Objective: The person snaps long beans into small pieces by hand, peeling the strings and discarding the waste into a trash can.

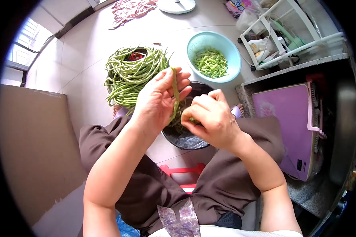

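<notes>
My left hand [156, 96] holds a long green bean [175, 85] upright between thumb and fingers, its other fingers loosely curled. My right hand [214, 118] is closed in a pinch just right of it. A thin pale string runs from the bean to those fingertips, and a bit of green shows under them. Below both hands stands a black-lined bin [190, 140] with trimmings inside, partly hidden by the hands. To the left, a big heap of long beans [126, 79] lies over a container, with something red in its middle. Cut bean pieces [211, 63] lie in a light blue basin [235, 65].
A white rack [271, 37] with bottles and bags stands at the back right. On the right, a purple board [283, 130] leans inside a stone-edged shelf. A brown panel [35, 146] is at left. A red stool [182, 170] shows between my knees. A cloth [132, 10] lies behind.
</notes>
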The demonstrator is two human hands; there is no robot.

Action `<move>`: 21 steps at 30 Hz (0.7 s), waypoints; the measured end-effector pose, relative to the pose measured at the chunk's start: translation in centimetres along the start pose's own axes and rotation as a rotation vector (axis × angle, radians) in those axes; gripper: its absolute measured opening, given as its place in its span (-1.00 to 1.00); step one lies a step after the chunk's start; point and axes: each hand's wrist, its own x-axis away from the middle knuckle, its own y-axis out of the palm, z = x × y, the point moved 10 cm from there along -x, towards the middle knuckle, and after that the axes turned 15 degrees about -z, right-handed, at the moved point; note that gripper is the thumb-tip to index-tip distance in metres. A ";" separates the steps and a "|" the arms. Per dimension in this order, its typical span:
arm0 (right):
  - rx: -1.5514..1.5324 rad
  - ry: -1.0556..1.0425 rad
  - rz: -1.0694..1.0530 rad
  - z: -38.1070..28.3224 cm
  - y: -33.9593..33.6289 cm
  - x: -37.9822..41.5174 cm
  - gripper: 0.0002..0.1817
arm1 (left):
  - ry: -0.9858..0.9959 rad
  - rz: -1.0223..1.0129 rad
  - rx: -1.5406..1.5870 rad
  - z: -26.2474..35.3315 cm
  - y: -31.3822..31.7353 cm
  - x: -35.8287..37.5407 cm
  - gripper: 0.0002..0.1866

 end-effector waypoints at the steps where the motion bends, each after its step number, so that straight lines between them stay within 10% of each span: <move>1: -0.052 -0.003 -0.104 0.2 1.2 0.1 -0.86 | 0.009 0.026 -0.005 0.3 -0.4 0.0 -0.75; 13: 0.084 0.159 -0.452 5.2 7.6 3.5 -0.94 | -0.100 0.018 -0.208 -0.3 -0.6 0.0 -0.69; 21: 0.073 0.068 0.018 2.8 0.7 1.8 -0.92 | -0.395 -0.040 -0.291 -5.4 -0.3 0.8 -0.79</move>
